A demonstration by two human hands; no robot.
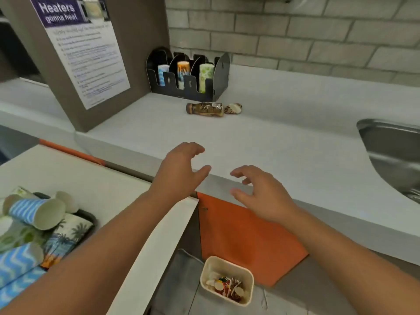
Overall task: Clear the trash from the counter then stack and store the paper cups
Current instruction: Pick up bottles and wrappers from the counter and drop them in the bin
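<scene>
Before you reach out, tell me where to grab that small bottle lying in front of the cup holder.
Grip the bottle around its labelled middle, coming down from above. It lies on its side on the counter, cap to the left, so the round body is open to fingers front and back. Its right end nearly touches the crumpled wrapper, so avoid that end. Both hands are empty.

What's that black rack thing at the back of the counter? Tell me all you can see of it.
The black rack looks like slotted flat panels, perhaps card or thin board, with arched dividers forming upright compartments. It stands on the white counter against the brick-tiled wall, beside a grey panel bearing a poster. Three compartments each hold a stack of paper cups: blue, orange-patterned and green. A small bottle lies just in front, seemingly not touching it.
</scene>
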